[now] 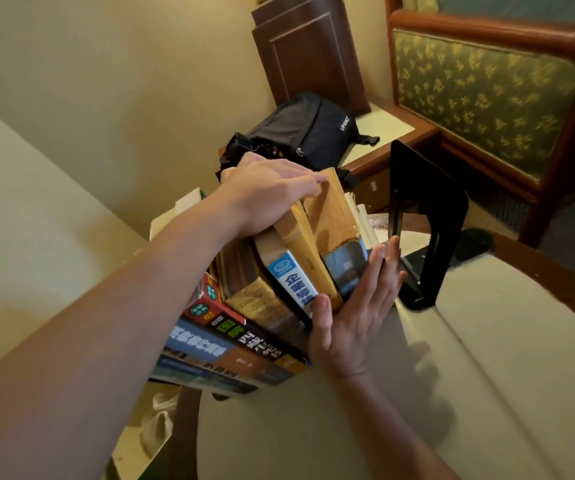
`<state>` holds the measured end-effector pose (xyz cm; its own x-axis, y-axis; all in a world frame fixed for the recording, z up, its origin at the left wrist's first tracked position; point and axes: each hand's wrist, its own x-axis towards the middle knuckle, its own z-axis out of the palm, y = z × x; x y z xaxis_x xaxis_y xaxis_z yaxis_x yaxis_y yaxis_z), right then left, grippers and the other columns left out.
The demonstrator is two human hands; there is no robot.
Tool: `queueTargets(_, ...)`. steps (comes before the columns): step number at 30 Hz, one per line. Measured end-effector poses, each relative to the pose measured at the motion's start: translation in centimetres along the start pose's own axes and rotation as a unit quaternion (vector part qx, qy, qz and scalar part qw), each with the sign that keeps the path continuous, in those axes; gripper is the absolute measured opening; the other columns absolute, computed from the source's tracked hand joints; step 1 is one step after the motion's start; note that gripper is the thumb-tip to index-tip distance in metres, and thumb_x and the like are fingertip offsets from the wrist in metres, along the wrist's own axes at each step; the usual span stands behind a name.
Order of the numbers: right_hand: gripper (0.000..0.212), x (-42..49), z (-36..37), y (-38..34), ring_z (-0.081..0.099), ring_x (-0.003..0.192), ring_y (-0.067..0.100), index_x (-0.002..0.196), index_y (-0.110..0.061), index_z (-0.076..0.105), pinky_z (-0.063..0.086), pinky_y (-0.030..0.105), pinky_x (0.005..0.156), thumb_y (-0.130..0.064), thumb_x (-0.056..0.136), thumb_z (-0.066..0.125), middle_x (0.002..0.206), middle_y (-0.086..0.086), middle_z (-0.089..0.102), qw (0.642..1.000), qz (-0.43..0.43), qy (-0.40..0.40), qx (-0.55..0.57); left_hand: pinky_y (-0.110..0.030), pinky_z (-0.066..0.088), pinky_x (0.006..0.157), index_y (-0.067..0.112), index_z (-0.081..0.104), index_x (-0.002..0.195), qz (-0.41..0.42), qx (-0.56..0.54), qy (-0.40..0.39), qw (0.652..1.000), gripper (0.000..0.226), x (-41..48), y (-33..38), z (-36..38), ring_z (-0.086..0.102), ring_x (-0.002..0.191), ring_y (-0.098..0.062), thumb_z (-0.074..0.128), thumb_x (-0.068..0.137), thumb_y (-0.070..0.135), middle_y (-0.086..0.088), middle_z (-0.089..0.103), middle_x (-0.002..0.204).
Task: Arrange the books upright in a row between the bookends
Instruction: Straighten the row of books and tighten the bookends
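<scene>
Probably against toppling, the books [300, 271] are pressed from above by the flat left hand [268, 192] and propped at 3 o'clock by the flat right hand [352, 313].

"企業" on blue-white spine [292, 286], "02" on red spine [209, 315], "LUPANO" on black bag [308, 131]

Forearms bare, a thin dark band [350, 375] just behind the right hand [352, 317].

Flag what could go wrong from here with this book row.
1. The books lean, held by the left hand on top and the flat right hand at the side; letting go may topple them.
2. The bookend stands apart from the row, so nothing but the hand braces that end.
</scene>
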<state>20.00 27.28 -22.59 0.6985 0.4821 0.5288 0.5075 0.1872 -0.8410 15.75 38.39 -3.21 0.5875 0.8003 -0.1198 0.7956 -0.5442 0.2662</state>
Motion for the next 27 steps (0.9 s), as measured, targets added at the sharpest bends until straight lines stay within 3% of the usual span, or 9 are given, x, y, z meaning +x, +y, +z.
queueTargets(3, 0.083, 0.3, -1.7, -0.5, 0.014, 0.153, 0.038, 0.153, 0.003, 0.022, 0.012, 0.067, 0.118, -0.059, 0.099, 0.030, 0.163, 0.025, 0.016, 0.998, -0.001, -0.045, 0.032, -0.052, 0.015, 0.120, 0.049, 0.049, 0.140, -0.025, -0.017, 0.049, 0.998, 0.067, -1.0, 1.2, -0.5, 0.024, 0.148, -0.010, 0.024, 0.084, 0.077, 0.021, 0.039, 0.154)
queueTargets(5, 0.083, 1.1, -3.2, -1.2, 0.012, 0.154, 0.033, 0.155, 0.000, 0.019, 0.011, 0.057, 0.123, -0.061, 0.099, 0.028, 0.165, 0.021, 0.013, 0.996, -0.020, -0.078, 0.045, -0.051, 0.016, 0.121, 0.041, 0.047, 0.145, -0.030, -0.004, 0.110, 0.993, 0.060, -2.6, 2.2, -1.1, 0.026, 0.148, -0.011, 0.025, 0.096, 0.069, 0.014, 0.036, 0.158)
queueTargets(8, 0.083, 3.1, -5.3, -2.5, 0.008, 0.155, 0.028, 0.159, -0.010, 0.012, 0.010, 0.041, 0.125, -0.066, 0.098, 0.026, 0.168, 0.013, 0.006, 0.987, -0.064, -0.135, 0.061, -0.052, 0.023, 0.118, 0.034, 0.051, 0.144, -0.008, -0.015, 0.286, 0.958, 0.056, -7.3, 3.4, -1.4, 0.034, 0.145, -0.012, 0.029, 0.099, 0.059, 0.010, 0.043, 0.154)
queueTargets(11, 0.078, 6.1, -6.9, -4.3, 0.013, 0.154, 0.031, 0.155, -0.003, 0.024, 0.018, 0.056, 0.122, -0.058, 0.100, 0.028, 0.166, 0.017, 0.016, 0.975, -0.146, -0.161, 0.056, -0.053, 0.036, 0.110, 0.020, 0.051, 0.144, -0.013, -0.055, 0.508, 0.859, 0.049, -13.8, 4.5, 1.3, 0.044, 0.138, -0.017, 0.041, 0.102, 0.042, 0.003, 0.051, 0.149)
queueTargets(14, 0.067, 10.0, -7.7, -7.4, 0.027, 0.149, 0.031, 0.146, -0.003, 0.044, 0.023, 0.050, 0.120, -0.051, 0.101, 0.034, 0.157, 0.018, 0.036, 0.957, -0.235, -0.170, 0.023, -0.054, 0.037, 0.109, 0.001, 0.045, 0.143, -0.094, -0.108, 0.663, 0.735, 0.052, -18.7, 4.5, 7.9, 0.040, 0.140, -0.027, 0.046, 0.097, 0.025, -0.014, 0.044, 0.152)
queueTargets(17, 0.054, 13.4, -6.6, -11.6, 0.042, 0.139, 0.029, 0.137, -0.006, 0.057, 0.034, 0.042, 0.114, -0.044, 0.100, 0.043, 0.145, 0.012, 0.053, 0.911, -0.327, -0.252, -0.010, -0.060, 0.023, 0.118, 0.004, 0.027, 0.154, -0.232, -0.216, 0.680, 0.661, 0.069, -19.4, 3.8, 13.7, 0.017, 0.152, -0.028, 0.044, 0.094, 0.033, -0.010, 0.017, 0.165)
queueTargets(21, 0.067, 14.5, -1.0, -16.8, 0.040, 0.140, 0.022, 0.149, -0.025, 0.045, 0.036, 0.043, 0.113, -0.066, 0.098, 0.033, 0.153, 0.000, 0.046, 0.799, -0.329, -0.488, -0.124, -0.059, 0.007, 0.121, 0.017, 0.003, 0.160, -0.318, -0.256, 0.672, 0.618, 0.088, -16.2, 2.9, 15.8, -0.002, 0.155, -0.022, 0.024, 0.093, 0.071, -0.001, -0.008, 0.168)
queueTargets(24, 0.077, 13.5, 3.7, -18.6, 0.027, 0.149, 0.022, 0.158, -0.029, 0.026, 0.024, 0.040, 0.118, -0.073, 0.094, 0.031, 0.164, 0.001, 0.028, 0.701, -0.315, -0.601, -0.220, -0.062, 0.009, 0.120, 0.012, 0.002, 0.158, -0.335, -0.249, 0.697, 0.583, 0.093, -13.1, 1.8, 15.5, -0.002, 0.155, -0.027, 0.019, 0.092, 0.075, -0.010, -0.007, 0.167)
queueTargets(27, 0.084, 13.0, 6.6, -18.6, 0.028, 0.148, 0.024, 0.160, -0.030, 0.021, 0.026, 0.035, 0.113, -0.077, 0.091, 0.031, 0.164, 0.001, 0.026, 0.660, -0.292, -0.636, -0.273, -0.066, 0.013, 0.117, 0.002, 0.009, 0.156, -0.339, -0.237, 0.709, 0.572, 0.098, -10.5, 1.7, 15.1, 0.001, 0.153, -0.038, 0.019, 0.092, 0.075, -0.020, 0.000, 0.166)
